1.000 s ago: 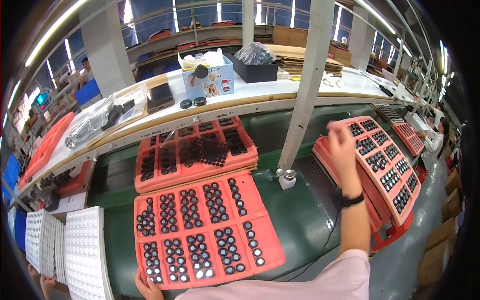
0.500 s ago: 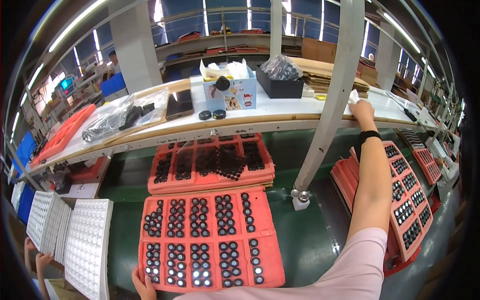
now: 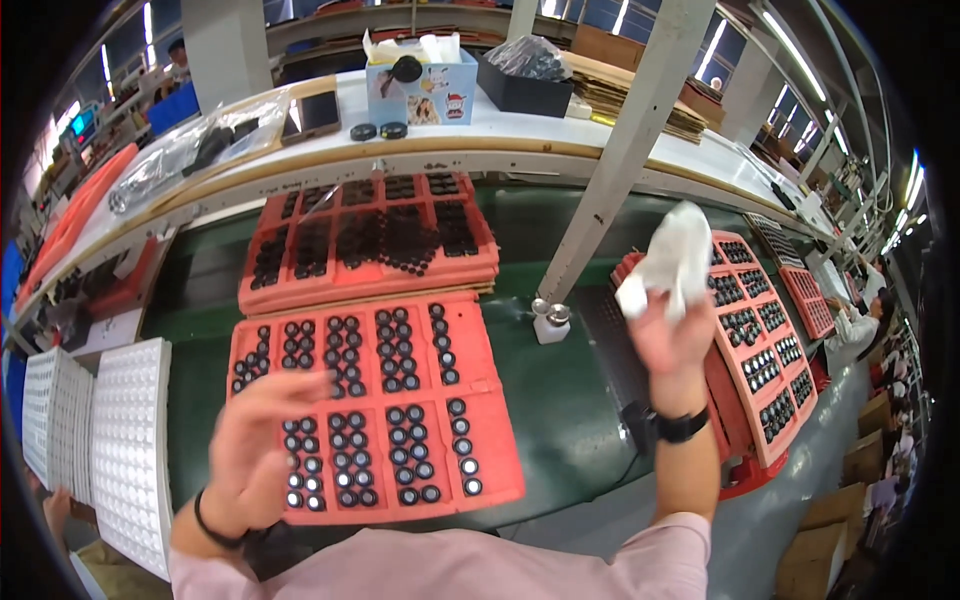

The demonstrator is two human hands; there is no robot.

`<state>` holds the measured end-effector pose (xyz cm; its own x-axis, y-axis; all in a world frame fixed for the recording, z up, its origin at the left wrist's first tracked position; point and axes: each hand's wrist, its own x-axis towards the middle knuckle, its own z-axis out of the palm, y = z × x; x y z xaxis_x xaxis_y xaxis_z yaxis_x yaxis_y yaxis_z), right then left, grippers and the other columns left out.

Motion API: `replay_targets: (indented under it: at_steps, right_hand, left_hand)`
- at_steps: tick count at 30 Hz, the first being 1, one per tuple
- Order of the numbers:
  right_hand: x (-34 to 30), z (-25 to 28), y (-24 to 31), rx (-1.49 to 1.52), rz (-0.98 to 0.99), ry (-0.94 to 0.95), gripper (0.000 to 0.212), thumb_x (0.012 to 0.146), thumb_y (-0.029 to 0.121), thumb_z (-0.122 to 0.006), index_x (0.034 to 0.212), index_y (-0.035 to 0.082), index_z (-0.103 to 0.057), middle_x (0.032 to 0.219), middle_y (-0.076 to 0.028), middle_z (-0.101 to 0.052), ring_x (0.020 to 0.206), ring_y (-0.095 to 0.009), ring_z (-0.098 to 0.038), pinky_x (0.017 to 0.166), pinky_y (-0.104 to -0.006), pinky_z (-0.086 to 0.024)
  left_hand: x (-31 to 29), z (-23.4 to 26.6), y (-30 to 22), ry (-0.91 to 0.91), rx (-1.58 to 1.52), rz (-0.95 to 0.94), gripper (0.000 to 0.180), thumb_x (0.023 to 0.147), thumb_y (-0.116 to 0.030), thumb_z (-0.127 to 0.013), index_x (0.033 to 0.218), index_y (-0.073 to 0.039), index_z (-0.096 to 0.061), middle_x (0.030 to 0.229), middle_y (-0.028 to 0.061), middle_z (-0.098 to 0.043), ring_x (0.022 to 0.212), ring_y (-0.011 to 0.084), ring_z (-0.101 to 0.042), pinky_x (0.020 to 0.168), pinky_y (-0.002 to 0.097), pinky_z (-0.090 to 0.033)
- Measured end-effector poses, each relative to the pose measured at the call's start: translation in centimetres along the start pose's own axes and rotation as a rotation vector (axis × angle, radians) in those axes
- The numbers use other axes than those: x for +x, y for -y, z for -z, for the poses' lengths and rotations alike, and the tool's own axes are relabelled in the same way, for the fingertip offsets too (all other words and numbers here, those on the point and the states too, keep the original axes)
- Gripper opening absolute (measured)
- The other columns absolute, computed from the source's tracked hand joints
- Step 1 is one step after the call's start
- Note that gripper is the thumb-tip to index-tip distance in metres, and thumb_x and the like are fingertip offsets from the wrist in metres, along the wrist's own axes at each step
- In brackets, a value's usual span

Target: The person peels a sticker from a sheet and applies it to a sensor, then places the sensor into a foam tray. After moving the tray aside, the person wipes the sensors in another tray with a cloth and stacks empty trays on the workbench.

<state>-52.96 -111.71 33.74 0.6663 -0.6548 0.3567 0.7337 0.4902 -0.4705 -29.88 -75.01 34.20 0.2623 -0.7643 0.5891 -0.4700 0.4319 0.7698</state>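
My right hand (image 3: 672, 345) is raised at the right with a crumpled white cloth (image 3: 682, 245) gripped in its fingers. My left hand (image 3: 250, 445) hovers over the left side of a red foam tray (image 3: 497, 430), fingers stretched out and holding nothing. Rows of small round black lens-like parts (image 3: 400, 365) fill the tray's compartments. The hand hides some of those at the left. Between the trays, a small white bottle with a metal top (image 3: 551, 324) stands on the dark green work surface (image 3: 545, 440).
Behind lies another red tray (image 3: 360, 287) of black parts under clear film. More loaded red trays (image 3: 755, 365) are stacked right. White trays (image 3: 132, 440) stand left, beside another person's hand (image 3: 57, 512). A slanted post (image 3: 610, 185) rises before a shelf holding a blue tissue box (image 3: 425, 97).
My right hand has come down from the shelf with the white cloth. My left hand has left the tray's lower edge and risen above its left side. The view has shifted.
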Motion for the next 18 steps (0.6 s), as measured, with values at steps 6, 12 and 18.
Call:
replay_targets:
  at_steps: [6,12,18]
  right_hand:
    - [-6.8,1.1,-8.9,0.148,-0.076,-0.038,0.072,0.095,0.041,-0.056,0.150,0.004,-0.028,0.107,-0.017,-0.068,0.095,-0.029,-0.066,0.084,-0.0416,-0.054]
    - [-10.3,-2.0,-11.6,0.172,-0.133,0.004,0.057,0.096,0.037,-0.053,0.138,0.003,-0.038,0.120,-0.017,-0.062,0.111,-0.031,-0.060,0.096,-0.0429,-0.047]
    - [-11.0,1.9,-8.0,-0.349,0.231,-0.172,0.057,0.092,0.034,-0.060,0.137,0.003,-0.044,0.125,-0.015,-0.060,0.121,-0.027,-0.055,0.105,-0.0419,-0.039]
  left_hand:
    - [7.9,-8.6,3.0,0.279,-0.082,0.153,0.045,0.091,-0.015,-0.064,0.130,0.001,-0.048,0.133,0.0152,-0.052,0.124,0.0222,-0.051,0.108,0.0377,-0.039]
    - [9.3,-14.5,6.0,0.288,0.083,-0.123,0.029,0.083,-0.008,-0.069,0.110,0.000,-0.061,0.115,0.0131,-0.061,0.108,0.0247,-0.060,0.095,0.0386,-0.047]
    - [8.5,-13.6,6.2,0.362,0.149,0.197,0.018,0.078,-0.004,-0.071,0.095,0.000,-0.066,0.083,0.0097,-0.068,0.078,0.0235,-0.067,0.074,0.0342,-0.053]
